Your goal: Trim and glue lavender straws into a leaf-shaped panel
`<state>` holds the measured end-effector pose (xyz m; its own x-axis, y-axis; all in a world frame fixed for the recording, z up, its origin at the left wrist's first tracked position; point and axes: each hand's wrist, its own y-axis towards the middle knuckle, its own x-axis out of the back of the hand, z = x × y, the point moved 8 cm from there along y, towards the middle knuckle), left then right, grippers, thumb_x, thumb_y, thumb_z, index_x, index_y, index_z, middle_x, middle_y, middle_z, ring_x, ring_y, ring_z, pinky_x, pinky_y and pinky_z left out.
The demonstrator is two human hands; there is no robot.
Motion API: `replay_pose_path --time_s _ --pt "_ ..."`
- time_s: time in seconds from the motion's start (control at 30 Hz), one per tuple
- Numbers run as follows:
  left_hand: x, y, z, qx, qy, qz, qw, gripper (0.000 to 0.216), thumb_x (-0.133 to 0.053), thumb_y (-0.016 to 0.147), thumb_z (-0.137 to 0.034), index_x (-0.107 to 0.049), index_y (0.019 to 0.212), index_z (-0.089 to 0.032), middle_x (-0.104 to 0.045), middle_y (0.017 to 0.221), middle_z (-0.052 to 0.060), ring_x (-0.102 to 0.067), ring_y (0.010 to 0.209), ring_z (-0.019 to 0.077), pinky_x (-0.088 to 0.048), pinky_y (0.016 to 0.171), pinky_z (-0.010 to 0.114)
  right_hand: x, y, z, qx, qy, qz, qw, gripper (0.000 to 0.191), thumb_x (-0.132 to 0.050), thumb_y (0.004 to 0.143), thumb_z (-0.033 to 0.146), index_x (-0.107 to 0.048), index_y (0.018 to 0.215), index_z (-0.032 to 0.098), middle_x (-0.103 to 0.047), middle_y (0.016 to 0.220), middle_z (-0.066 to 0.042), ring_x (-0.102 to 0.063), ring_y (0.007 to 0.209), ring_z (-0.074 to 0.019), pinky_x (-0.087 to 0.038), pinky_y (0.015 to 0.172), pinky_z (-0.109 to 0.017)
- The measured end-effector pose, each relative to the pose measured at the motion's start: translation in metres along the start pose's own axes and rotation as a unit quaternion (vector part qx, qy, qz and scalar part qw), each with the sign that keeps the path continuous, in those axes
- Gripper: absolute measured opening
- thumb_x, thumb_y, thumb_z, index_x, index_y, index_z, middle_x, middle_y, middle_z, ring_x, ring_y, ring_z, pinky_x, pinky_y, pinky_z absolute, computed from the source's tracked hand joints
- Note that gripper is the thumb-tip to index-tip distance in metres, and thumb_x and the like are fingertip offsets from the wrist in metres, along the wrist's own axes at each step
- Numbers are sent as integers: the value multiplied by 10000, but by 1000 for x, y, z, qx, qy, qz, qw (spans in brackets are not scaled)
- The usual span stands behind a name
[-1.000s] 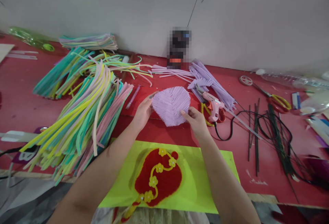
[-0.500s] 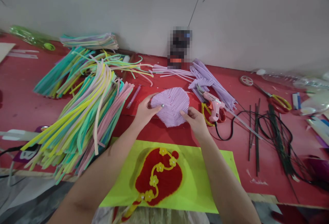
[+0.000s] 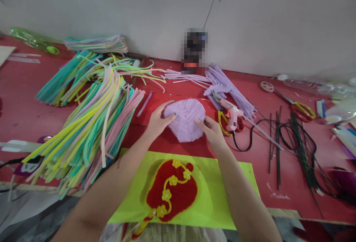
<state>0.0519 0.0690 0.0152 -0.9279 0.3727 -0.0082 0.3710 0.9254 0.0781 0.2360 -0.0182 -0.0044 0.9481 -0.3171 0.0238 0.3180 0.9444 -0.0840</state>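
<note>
Between my hands is a lilac leaf-shaped piece, made of rows of fuzzy pipe cleaners that slant out from a middle line. My left hand grips its left edge, thumb on top and fingers mostly hidden behind. On the right edge, my right hand pinches it with the thumb in front. Just right of that hand lies a pink glue gun on yellow-handled scissors. Nearer to me, a red fan-shaped piece with yellow flowers rests on a lime-yellow sheet.
Many-coloured pipe cleaners are heaped at left. Lilac pipe cleaners lie at the back. To the right are a black cord, dark green stems and another pair of scissors. A green bottle lies back left.
The lilac piece has tipped in my hands, its pointed lower end coming slightly toward me and its face showing more fully. Both hands keep their hold.
</note>
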Motion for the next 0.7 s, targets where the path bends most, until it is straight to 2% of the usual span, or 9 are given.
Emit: replay_pose_path --time_s 0.27,0.4,0.7 --pt "0 1 8 30 -42 -3 999 495 -697 722 -270 -615 1208 -226 -677 1082 63 -629 898 209 -483 844 361 5 2 -4 1 -16 -20 1000 298 -719 714 495 -676 821 220 -648 712 -4 -598 731 -196 -493 698 -340" --pt "-2 0 9 39 -45 6 998 538 -701 726 -274 -586 1251 -235 -683 1036 61 -632 874 204 -495 813 354 6 2 -5 -4 -5 -21 1000 289 -721 717 482 -672 805 211 -669 763 -10 -599 740 -188 -487 700 -328" --pt "-3 2 8 29 -37 0 999 539 -717 692 -250 -597 1216 -211 -657 1141 84 -625 964 222 -480 881 374 3 4 -5 -6 6 -23 1000 320 -730 688 503 -676 812 213 -697 789 -17 -623 791 -208 -503 742 -349"
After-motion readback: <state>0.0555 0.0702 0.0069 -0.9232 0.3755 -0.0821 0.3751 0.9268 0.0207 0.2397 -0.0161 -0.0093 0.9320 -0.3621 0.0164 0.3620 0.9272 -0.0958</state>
